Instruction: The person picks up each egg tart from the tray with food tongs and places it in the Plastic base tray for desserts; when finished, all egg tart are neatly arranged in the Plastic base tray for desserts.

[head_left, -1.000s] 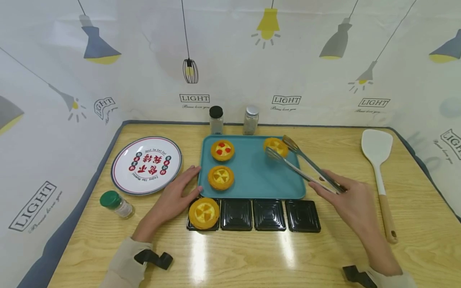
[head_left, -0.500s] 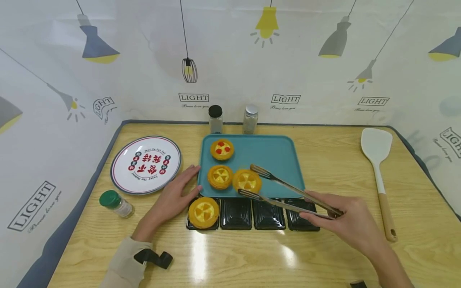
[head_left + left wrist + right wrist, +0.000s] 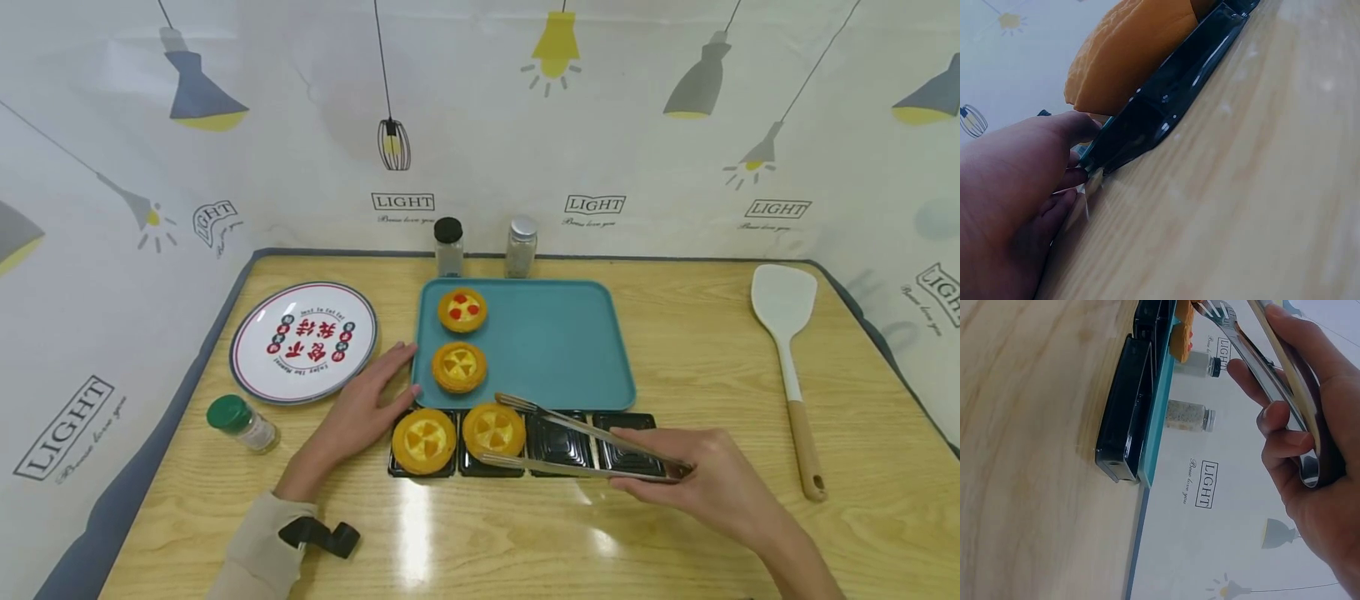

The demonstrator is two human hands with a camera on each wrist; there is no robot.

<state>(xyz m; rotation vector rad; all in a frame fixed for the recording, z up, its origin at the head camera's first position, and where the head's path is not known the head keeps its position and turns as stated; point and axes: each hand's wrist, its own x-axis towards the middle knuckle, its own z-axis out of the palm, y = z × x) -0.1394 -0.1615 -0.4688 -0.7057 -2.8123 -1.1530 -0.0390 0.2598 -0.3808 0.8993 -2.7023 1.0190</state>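
In the head view, my right hand (image 3: pixel 697 471) grips metal tongs (image 3: pixel 585 427). The tips stand either side of a fruit-topped egg tart (image 3: pixel 493 430), at the second black plastic box (image 3: pixel 491 470) from the left; whether the tart rests there or hangs just above, I cannot tell. The leftmost box bears another egg tart (image 3: pixel 423 442). My left hand (image 3: pixel 367 410), fingers extended, touches the left edge of the teal tray (image 3: pixel 555 342), thumb near the first box. On the tray sit a red-dotted tart (image 3: pixel 462 311) and a yellow-topped tart (image 3: pixel 459 367).
Two more black boxes (image 3: pixel 626 442) continue the row rightward. A printed plate (image 3: pixel 303 343) and a green-capped jar (image 3: pixel 243 423) stand left. Behind the tray are a black-capped jar (image 3: pixel 448 248) and a silver-capped jar (image 3: pixel 521 247). A white spatula (image 3: pixel 787 375) lies right.
The tongs took the tart from the tray's upper right corner and carried it left and toward me to the second box. My left hand has stayed at the tray edge.
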